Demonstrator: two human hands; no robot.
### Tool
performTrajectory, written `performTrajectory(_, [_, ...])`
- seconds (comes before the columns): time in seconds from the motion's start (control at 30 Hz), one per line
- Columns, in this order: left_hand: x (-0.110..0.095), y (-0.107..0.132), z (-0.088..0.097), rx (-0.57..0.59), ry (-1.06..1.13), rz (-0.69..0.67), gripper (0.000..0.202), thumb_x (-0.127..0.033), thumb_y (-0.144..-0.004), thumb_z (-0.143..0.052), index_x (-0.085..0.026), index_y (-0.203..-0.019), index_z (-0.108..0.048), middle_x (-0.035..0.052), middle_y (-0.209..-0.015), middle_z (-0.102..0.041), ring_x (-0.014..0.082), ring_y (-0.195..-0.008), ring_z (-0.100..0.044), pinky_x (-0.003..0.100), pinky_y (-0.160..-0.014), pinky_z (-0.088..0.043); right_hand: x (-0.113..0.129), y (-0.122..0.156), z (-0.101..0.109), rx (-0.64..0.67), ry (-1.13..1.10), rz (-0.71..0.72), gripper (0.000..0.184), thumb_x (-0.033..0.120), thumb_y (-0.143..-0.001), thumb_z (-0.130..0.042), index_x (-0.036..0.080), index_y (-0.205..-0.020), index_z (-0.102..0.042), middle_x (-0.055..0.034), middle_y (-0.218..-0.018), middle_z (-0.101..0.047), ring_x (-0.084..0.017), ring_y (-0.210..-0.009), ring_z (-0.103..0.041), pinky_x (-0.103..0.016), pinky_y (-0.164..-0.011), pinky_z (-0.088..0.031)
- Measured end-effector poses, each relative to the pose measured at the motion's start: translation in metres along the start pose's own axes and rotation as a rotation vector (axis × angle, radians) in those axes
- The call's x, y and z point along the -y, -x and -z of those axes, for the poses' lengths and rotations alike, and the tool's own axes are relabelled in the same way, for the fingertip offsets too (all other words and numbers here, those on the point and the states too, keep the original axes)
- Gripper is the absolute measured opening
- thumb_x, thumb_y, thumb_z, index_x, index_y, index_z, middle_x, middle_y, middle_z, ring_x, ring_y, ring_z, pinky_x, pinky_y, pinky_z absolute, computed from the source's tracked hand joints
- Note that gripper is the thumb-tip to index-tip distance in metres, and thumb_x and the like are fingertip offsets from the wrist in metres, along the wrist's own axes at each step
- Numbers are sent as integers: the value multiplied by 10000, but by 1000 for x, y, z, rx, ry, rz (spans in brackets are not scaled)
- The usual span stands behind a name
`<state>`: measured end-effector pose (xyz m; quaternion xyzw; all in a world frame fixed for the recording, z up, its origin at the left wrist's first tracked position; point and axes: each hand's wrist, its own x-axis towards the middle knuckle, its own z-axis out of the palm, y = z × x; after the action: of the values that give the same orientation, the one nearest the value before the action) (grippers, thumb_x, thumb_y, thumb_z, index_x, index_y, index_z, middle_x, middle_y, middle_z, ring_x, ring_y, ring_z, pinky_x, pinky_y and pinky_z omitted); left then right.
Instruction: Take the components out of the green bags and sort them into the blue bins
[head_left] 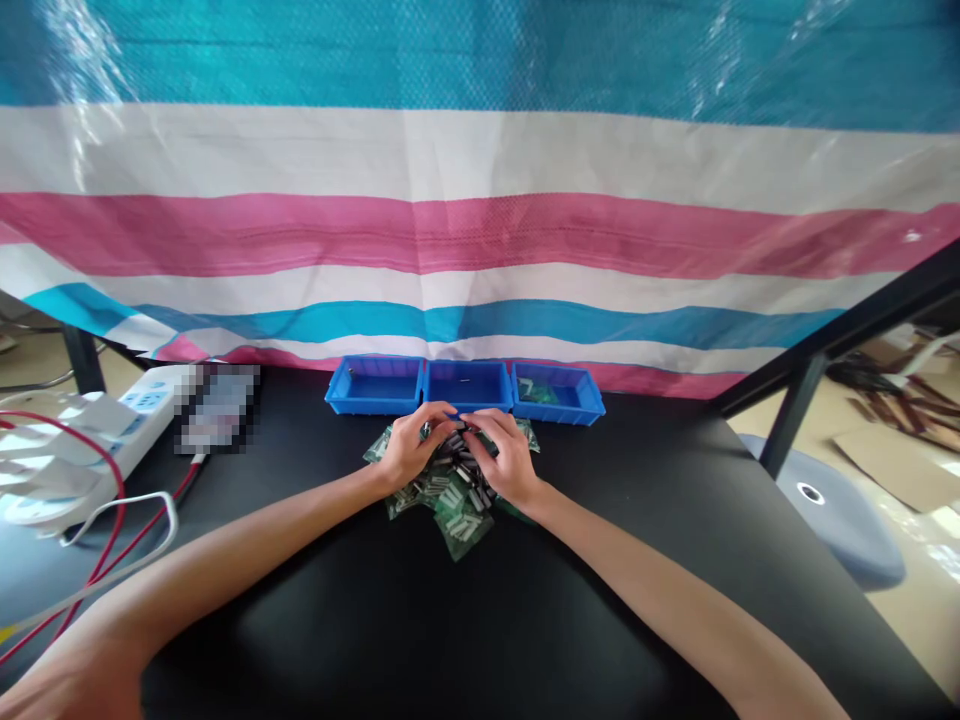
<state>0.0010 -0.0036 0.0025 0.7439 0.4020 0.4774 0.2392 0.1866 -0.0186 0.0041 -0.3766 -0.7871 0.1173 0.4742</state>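
Head view: a striped tarp [480, 230] fills the background in teal, white and pink bands, hanging down to the back edge of a black bench [465, 620].

Three blue bins [469, 385] stand in a tight row against the tarp. Right in front of them lies a pile of green circuit boards [459, 520] studded with small grey parts. The bins sit just behind the pile, likely so that either hand reaches them without stretching. The right-hand bin holds something green; the other two show only a speck or so.

Both forearms come in low over the bench and meet at the pile. The left hand [409, 450] rests on its left side and the right hand [511, 462] on its right, knuckles up and tips nearly touching over the top boards. The fingers [442, 412] are curled in on both hands. Whether they pinch a small part or only press on the heap cannot be told from here.

On the left, a white power strip [150, 405] lies near the bench edge, with red cables [112, 500] looping away beside a blurred patch. On the right, a black frame leg [795, 410] slants down, a grey-blue round stool [832, 525] sits below it, and cardboard scraps lie on the pale floor beyond.
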Motion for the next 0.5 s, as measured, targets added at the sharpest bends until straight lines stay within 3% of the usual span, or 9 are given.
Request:
performTrajectory(0.2, [1, 2, 0, -2, 7, 6, 212, -326, -902, -575, -190, -1061, -613, -12, -755, -678, 110, -644, -624, 205, -657, -502, -2, 0, -3, 30, 33, -2, 121, 237, -945, -545, 207, -1036, -620, -62, -945, -663, -214, -904, -616, -365, -813, -447])
performTrajectory(0.5, [-3, -2, 0, -19, -37, -96, 206, -315, -849, -662, -187, -1010, -660, 14, -790, -662, 120, -672, -605, 228, -670, -512, -1, 2, -1, 3, -1, -50, 130, 234, -972, -478, 206, -1019, -597, -64, -926, -663, -212, -881, -606, -365, -805, -452])
